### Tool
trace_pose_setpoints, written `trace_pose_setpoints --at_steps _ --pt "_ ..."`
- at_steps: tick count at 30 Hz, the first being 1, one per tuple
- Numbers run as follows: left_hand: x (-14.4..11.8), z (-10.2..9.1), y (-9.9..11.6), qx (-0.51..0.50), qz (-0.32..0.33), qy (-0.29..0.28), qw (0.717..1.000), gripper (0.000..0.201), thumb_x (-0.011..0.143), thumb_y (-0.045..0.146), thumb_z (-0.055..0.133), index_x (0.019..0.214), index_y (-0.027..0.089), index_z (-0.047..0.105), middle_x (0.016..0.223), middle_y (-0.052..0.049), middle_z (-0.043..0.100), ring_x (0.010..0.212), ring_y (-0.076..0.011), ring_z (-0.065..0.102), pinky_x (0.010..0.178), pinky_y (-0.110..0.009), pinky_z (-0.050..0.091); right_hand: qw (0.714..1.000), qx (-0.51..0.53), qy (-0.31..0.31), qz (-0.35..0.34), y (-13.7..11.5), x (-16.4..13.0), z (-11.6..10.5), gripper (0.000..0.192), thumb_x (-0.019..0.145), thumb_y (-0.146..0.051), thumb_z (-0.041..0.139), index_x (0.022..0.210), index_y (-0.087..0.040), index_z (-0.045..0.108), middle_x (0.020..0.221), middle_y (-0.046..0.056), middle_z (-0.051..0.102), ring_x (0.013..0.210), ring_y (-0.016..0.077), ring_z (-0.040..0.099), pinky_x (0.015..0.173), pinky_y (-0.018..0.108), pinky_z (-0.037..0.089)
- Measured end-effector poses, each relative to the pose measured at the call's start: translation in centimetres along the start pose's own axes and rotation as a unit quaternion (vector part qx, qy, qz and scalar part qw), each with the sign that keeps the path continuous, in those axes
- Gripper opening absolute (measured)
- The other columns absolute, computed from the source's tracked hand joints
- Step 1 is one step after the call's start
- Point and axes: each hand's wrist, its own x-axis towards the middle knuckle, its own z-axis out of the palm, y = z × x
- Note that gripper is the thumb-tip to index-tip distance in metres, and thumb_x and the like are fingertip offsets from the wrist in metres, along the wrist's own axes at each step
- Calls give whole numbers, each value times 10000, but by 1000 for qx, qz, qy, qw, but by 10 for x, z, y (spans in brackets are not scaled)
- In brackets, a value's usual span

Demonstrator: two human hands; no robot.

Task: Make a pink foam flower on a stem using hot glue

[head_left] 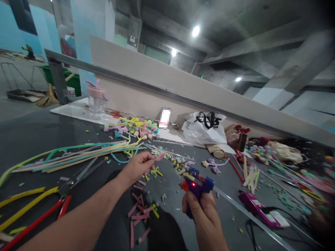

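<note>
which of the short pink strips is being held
The pink strip pinched in the left hand; the other short pink strips lie loose on the dark table.

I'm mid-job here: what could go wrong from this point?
The glue gun in the right hand shows a red light, so its nozzle may be hot and could burn the left hand holding the pink piece. A drip might foul the loose pink strips. The scissors, slightly open, lie near the left forearm and could nick it.
</note>
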Motion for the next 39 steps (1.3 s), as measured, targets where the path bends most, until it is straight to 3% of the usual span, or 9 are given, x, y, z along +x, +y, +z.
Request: trace_pose_setpoints --at_steps 8,19,25,33,39 --pt "0 -1 -1 7 5 -21 1000 170 739 316 563 669 164 532 543 46 543 376 -50 376 390 -177 285 1000 13 -20 7 4 7 7 273 851 -392 433 941 -190 595 684 28 539 614 169 500 561 276 402" --pt "0 -1 -2 -1 2 -25 1000 157 731 307 567 675 165 530 549 45 540 385 -50 379 391 -174 296 997 64 8 31 13 5 19 269 821 -419 475 915 -187 572 659 -5 524 557 152 463 561 277 385" --pt "0 -1 -2 -5 1 -25 1000 161 731 304 567 667 164 523 545 45 533 382 -45 374 386 -167 287 998 47 -11 42 11 3 19 250 839 -379 463 971 -193 566 621 -22 475 567 156 466 564 276 386" --pt "0 -2 -3 -11 6 -31 999 151 729 291 572 662 161 536 552 42 551 380 -42 374 391 -170 285 999 45 11 27 15 9 18 251 828 -380 467 973 -189 543 662 -16 480 561 146 456 552 271 388" --pt "1 -3 -5 -29 0 -31 999 143 739 282 564 674 164 517 569 41 563 366 -36 360 382 -171 270 995 83 9 51 7 7 14 232 828 -402 482 840 -187 570 614 -17 487 586 143 460 571 259 377"
